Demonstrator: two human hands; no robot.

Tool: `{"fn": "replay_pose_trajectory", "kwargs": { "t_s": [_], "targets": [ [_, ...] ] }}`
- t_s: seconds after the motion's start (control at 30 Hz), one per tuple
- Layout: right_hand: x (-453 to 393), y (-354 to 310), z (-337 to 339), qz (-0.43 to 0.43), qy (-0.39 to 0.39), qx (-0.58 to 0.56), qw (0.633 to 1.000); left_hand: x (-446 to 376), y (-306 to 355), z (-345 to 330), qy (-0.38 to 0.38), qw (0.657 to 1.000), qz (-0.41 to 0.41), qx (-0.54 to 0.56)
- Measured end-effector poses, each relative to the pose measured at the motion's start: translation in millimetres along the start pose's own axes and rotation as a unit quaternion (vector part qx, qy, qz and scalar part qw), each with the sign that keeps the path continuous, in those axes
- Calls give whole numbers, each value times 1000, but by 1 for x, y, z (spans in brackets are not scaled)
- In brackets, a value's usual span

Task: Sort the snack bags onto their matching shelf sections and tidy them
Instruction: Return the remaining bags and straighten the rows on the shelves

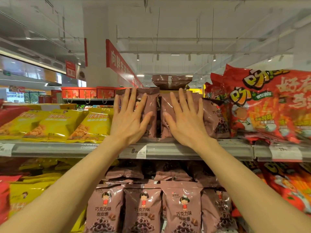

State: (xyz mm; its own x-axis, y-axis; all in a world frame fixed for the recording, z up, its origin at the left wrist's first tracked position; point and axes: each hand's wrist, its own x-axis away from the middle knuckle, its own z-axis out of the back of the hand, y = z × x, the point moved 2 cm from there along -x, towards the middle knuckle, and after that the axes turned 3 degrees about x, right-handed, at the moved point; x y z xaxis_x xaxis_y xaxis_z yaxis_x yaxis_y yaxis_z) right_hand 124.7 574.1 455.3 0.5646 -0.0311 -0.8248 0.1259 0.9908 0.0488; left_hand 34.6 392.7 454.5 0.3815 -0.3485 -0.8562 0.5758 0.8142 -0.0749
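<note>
Hands, left (pixel 128 118) and right (pixel 185 119), lay flat and open against two upright brown bags (pixel 152 111) on the shelf (pixel 67 149), gripping nothing

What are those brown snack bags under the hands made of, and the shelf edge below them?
The brown snack bags look like thin glossy plastic film: ceiling light glints off them and they crinkle under the left hand and right hand. The shelf edge looks like grey painted metal or hard plastic with a dull sheen; which one I cannot tell.
</note>
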Motion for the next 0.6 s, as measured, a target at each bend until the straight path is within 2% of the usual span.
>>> {"fn": "replay_pose_trajectory", "kwargs": {
  "t_s": [0.07, 0.17, 0.27, 0.33, 0.4, 0.47, 0.6],
  "targets": [
    [7, 9, 10, -27, 48, -58, 997, 5, 2, 1, 35, 999, 1, -6],
    [20, 41, 23, -110, 103, -109, 983, 12, 6, -1, 59, 998, -10, 13],
    [30, 71, 21, -158, 39, -99, 982, 13, 10, -5, 44, 999, -7, 22],
    [34, 77, 15, -181, -24, -114, 976, 13, 11, -6, 41, 999, 0, 20],
    [37, 77, 9, -198, -54, -115, 972, 15, 13, -4, 48, 999, 5, 16],
    [39, 75, 7, -203, -52, -86, 974, 18, 19, -1, 69, 997, -13, 11],
    [38, 67, 7, -215, -1, -4, 977, 13, 55, 5, 91, 988, -114, 46]
  ]
}}
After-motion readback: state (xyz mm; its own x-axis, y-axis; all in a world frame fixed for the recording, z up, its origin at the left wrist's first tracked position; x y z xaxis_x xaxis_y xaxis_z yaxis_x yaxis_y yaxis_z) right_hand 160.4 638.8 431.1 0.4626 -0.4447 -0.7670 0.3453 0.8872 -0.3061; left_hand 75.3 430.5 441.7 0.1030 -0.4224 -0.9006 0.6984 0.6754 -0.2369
